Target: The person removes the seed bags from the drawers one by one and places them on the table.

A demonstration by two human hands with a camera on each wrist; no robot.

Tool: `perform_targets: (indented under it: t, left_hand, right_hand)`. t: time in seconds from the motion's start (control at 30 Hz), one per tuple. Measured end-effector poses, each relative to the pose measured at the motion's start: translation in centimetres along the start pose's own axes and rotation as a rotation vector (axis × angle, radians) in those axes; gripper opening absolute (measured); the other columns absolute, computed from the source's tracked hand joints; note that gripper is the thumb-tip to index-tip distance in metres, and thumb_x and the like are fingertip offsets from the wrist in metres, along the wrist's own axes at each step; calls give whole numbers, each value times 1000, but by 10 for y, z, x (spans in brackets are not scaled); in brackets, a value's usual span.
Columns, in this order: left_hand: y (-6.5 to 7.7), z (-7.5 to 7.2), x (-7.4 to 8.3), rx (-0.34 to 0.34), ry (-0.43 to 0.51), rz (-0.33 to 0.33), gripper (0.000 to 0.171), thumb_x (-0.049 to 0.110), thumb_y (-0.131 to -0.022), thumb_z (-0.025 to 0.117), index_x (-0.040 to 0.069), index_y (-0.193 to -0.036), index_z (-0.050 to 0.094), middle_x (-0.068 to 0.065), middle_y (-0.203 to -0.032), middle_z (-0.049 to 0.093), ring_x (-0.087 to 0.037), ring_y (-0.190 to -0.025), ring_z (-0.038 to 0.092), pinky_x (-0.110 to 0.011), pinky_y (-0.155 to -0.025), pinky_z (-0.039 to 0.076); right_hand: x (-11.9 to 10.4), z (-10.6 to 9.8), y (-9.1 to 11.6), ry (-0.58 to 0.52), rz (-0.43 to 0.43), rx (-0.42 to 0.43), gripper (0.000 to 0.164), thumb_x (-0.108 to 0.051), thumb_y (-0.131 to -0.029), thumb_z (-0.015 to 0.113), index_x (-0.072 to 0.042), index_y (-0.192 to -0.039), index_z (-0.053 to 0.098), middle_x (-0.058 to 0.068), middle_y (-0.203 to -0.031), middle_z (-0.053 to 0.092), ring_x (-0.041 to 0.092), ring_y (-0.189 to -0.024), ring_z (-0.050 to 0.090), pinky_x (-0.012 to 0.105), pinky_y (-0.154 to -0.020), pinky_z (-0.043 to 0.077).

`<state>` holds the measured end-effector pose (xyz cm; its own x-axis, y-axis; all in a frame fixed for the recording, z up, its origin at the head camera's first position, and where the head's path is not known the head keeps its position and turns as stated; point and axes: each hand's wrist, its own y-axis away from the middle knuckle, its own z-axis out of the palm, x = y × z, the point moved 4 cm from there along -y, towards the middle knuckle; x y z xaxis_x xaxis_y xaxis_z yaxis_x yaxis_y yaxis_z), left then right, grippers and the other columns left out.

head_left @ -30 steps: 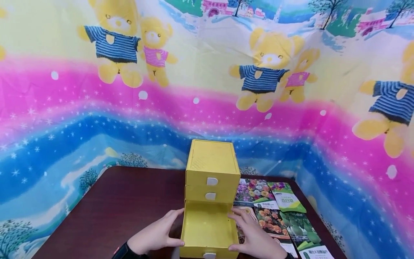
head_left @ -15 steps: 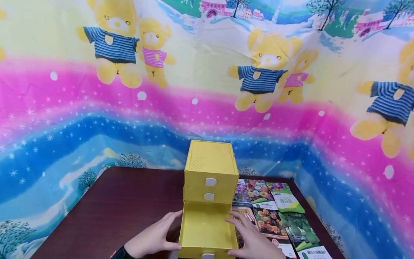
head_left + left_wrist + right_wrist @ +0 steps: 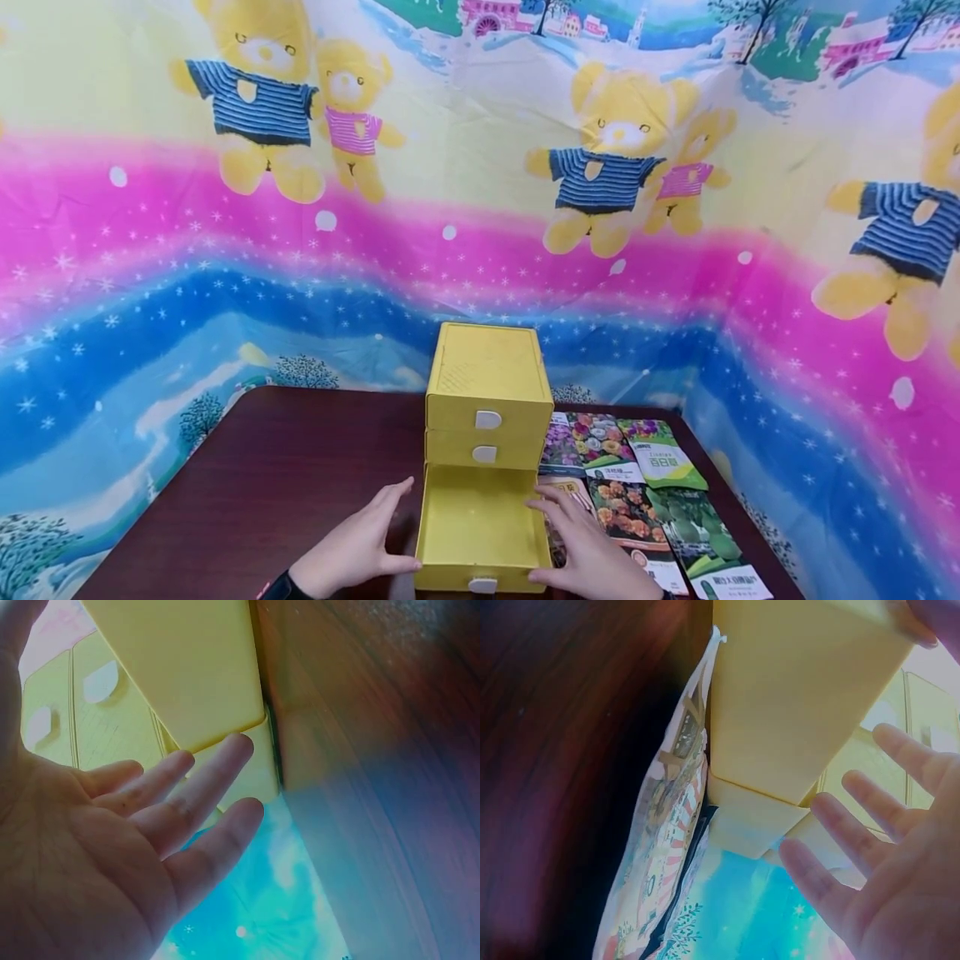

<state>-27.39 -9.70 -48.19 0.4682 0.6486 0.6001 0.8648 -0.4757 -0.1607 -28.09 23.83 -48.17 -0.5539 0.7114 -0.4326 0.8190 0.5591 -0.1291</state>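
A yellow drawer cabinet (image 3: 491, 362) stands on the table, with its bottom drawer (image 3: 480, 517) pulled out and the drawer's yellow floor showing. My left hand (image 3: 352, 542) is at the drawer's left side, its fingers spread and apart from the side wall. The left thumb reaches to the drawer's front left corner; I cannot tell whether it touches. At the right side is my right hand (image 3: 588, 546), with its thumb at the front right corner and its fingers stretched along the wall. In the right wrist view the fingers (image 3: 840, 825) are extended, clear of the drawer's outer side.
Several seed packets (image 3: 626, 508) with flower and plant pictures lie in rows right of the cabinet, some right beside the drawer. Two upper drawers with white pull tabs (image 3: 485, 454) are closed. A cloth printed with bears (image 3: 615, 183) hangs behind the dark table (image 3: 315, 467).
The left hand's fingers have moved slightly left, away from the drawer's side. The right hand stays nearly where it was. The view has shifted a little.
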Motion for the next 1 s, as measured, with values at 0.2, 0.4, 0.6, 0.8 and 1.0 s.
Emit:
perform_targets:
  t: [0.2,0.4,0.6,0.8,1.0]
  left_hand:
    - [0,2,-3,29,11,-3,105,53,-82,82,3,-157,29,-22,-152,43,-35,-115,65,-37,-84,58]
    - [-5,0,-3,57,19,-3,105,50,-81,83,2,-157,30,-23,-151,43,-35,-111,67,-34,-79,59]
    - [-10,-4,-5,29,39,-40,104,49,-82,83,3,-158,28,-22,-153,40,-35,-111,67,-32,-74,58]
    - [-14,-4,-7,42,18,-43,104,49,-80,84,4,-157,30,-20,-153,42,-31,-109,67,-30,-71,56]
    - [-20,-5,-9,69,14,-26,100,43,-82,85,3,-157,32,-20,-150,44,-27,-104,67,-28,-70,54]
  right_hand:
    - [5,0,0,0,12,37,85,-71,-85,66,-20,-151,45,7,-160,34,33,-140,42,60,-97,50]
    - [8,-1,-2,-11,25,90,83,-70,-84,67,-17,-145,50,5,-155,39,31,-139,44,53,-95,52]
    - [12,1,-6,11,66,113,85,-73,-83,66,-18,-145,49,1,-153,42,30,-139,44,56,-101,49]
    - [12,0,-8,61,73,168,87,-75,-81,66,-21,-146,47,-1,-145,47,23,-132,49,51,-98,52]
    - [14,-4,-11,91,101,168,90,-76,-82,64,-18,-148,46,4,-144,50,25,-129,54,48,-96,53]
